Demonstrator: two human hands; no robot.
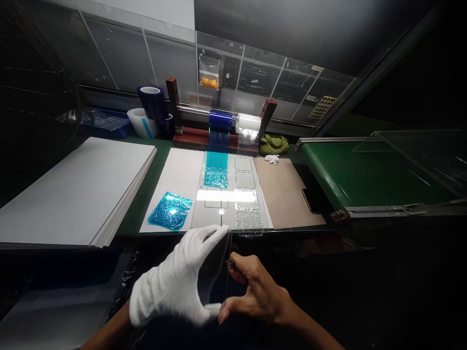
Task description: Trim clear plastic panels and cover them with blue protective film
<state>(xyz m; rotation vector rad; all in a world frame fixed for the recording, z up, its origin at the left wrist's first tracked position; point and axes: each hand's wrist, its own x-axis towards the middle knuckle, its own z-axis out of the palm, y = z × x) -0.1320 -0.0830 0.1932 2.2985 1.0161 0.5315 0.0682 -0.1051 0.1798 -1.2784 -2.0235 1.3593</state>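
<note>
A thin clear sheet [226, 279], seen almost edge-on, stands upright between my hands just in front of the bench edge. My left hand [182, 277], in a white glove, spans it, with fingertips at its upper end and thumb at its lower end. My bare right hand [257, 289] is at its right side, thumb by the lower edge and fingers curled. Something small and dark shows at the curled fingertips; I cannot make out what. Beyond lie blue film pieces [170, 211], a blue film strip [217, 165] and clear film pieces [249, 221] on a marked white board [211, 218].
A wooden stand [193, 137] carries a blue film roll [221, 120] and a clear film roll [249, 124]. Stacked white sheets [76, 189] lie left. Brown card [282, 194], a phone [312, 200] and a green conveyor belt [372, 170] are right. More rolls [150, 109] stand behind.
</note>
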